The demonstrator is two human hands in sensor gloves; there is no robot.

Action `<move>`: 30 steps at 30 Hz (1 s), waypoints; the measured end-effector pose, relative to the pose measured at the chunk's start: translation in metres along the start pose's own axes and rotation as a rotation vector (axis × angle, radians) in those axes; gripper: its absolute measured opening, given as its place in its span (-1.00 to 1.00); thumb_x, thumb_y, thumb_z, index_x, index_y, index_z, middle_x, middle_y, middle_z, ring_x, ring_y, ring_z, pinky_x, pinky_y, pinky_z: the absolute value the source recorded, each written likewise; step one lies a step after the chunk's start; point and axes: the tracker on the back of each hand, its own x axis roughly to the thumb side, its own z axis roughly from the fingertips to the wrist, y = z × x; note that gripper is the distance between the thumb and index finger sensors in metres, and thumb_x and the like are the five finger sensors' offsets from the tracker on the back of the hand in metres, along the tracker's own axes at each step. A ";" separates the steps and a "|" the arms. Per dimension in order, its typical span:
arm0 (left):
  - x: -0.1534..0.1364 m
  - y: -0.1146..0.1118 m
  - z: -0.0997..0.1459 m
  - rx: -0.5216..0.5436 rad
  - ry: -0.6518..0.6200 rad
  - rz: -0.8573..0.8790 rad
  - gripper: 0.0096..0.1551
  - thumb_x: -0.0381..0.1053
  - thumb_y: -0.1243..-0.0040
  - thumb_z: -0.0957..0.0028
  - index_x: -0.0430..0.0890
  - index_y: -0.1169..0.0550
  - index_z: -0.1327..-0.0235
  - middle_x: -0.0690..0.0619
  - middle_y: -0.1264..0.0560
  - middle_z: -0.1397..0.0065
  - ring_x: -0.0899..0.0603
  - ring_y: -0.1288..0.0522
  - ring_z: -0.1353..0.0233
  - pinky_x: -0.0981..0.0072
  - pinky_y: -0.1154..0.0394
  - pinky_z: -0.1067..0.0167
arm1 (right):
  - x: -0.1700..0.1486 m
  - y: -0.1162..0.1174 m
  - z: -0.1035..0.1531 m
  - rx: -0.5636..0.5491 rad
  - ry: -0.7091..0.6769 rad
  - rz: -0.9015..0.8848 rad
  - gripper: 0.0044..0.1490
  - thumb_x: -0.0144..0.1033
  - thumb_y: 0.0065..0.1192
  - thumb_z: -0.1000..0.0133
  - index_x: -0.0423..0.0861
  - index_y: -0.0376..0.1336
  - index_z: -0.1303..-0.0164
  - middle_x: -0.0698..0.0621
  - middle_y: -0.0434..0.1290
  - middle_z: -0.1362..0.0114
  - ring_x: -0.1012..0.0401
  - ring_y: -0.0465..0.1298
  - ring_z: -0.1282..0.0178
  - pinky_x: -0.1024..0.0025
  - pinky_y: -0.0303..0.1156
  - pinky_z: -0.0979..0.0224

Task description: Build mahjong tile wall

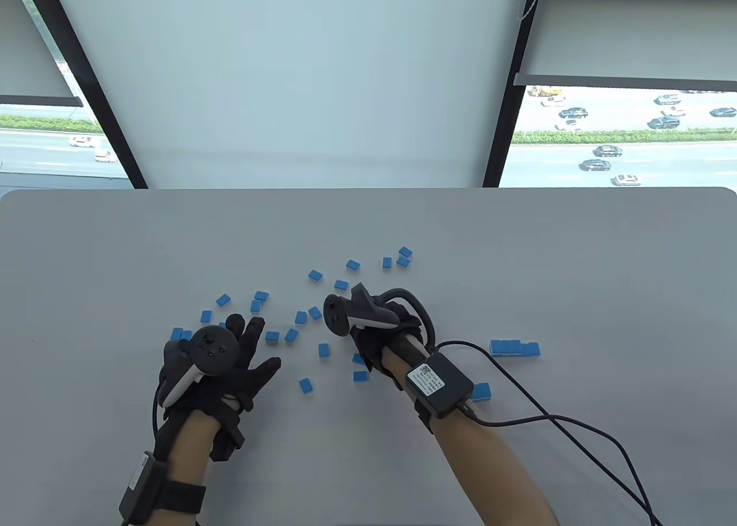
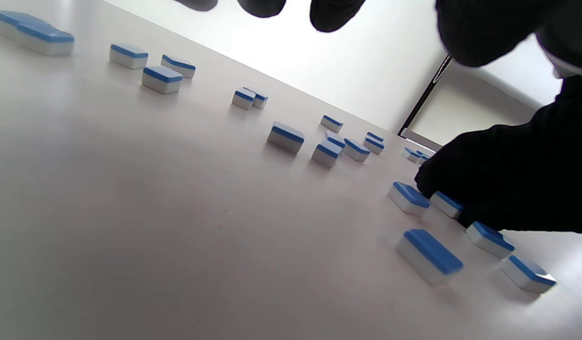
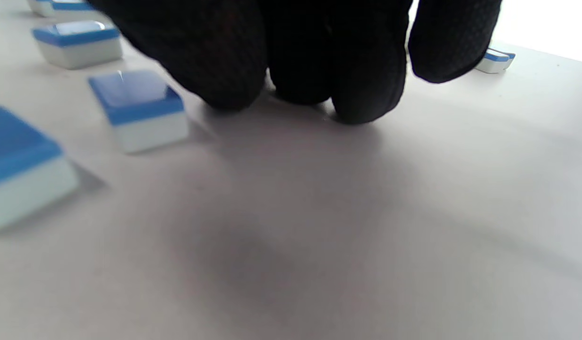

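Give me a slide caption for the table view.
Two gloved hands, left hand and right hand, work among scattered blue tiles beside a short row.

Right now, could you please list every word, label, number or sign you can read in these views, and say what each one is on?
No text is legible in any view.
Label on the black box strapped to the right forearm: a code square and small print, too small to read.
Label on the left wrist box: too small to read.
Tiles: blue backs up, no markings showing.
Trackers: no readable marks.
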 end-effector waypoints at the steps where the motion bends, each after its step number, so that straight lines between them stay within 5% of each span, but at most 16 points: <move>1: 0.000 0.000 0.000 -0.002 0.001 -0.001 0.02 0.49 -0.04 0.09 0.17 -0.10 -0.64 -0.03 0.05 -0.74 -0.45 0.07 -0.65 -0.55 0.20 -0.34 | -0.001 0.000 0.001 0.000 -0.001 0.002 -0.28 -0.23 0.42 0.00 0.09 0.17 -0.37 0.05 0.42 -0.30 -0.01 0.55 -0.16 -0.07 0.40 -0.36; 17: -0.002 0.001 0.000 0.003 0.018 0.001 0.01 0.49 -0.05 0.09 0.17 -0.10 -0.63 -0.03 0.05 -0.74 -0.44 0.07 -0.65 -0.55 0.20 -0.35 | -0.131 -0.044 0.117 -0.345 0.165 -0.055 -0.26 -0.25 0.45 0.05 -0.03 0.22 -0.35 0.02 0.50 -0.14 0.07 0.61 0.07 -0.02 0.52 -0.17; 26: -0.003 0.001 0.000 0.003 0.032 -0.004 0.02 0.49 -0.05 0.10 0.17 -0.11 -0.63 -0.03 0.05 -0.74 -0.44 0.07 -0.65 -0.55 0.20 -0.35 | -0.214 0.011 0.178 -0.455 0.418 -0.223 -0.27 -0.24 0.46 0.05 -0.02 0.23 -0.35 0.03 0.50 -0.13 0.08 0.61 0.07 0.03 0.56 -0.13; 30: -0.005 -0.001 0.000 -0.012 0.040 -0.010 0.01 0.49 -0.04 0.09 0.17 -0.10 -0.63 -0.03 0.05 -0.74 -0.44 0.07 -0.65 -0.55 0.20 -0.35 | -0.237 0.037 0.182 -0.366 0.507 -0.226 -0.27 -0.24 0.46 0.05 -0.01 0.24 -0.34 0.04 0.51 -0.13 0.09 0.62 0.07 0.05 0.57 -0.13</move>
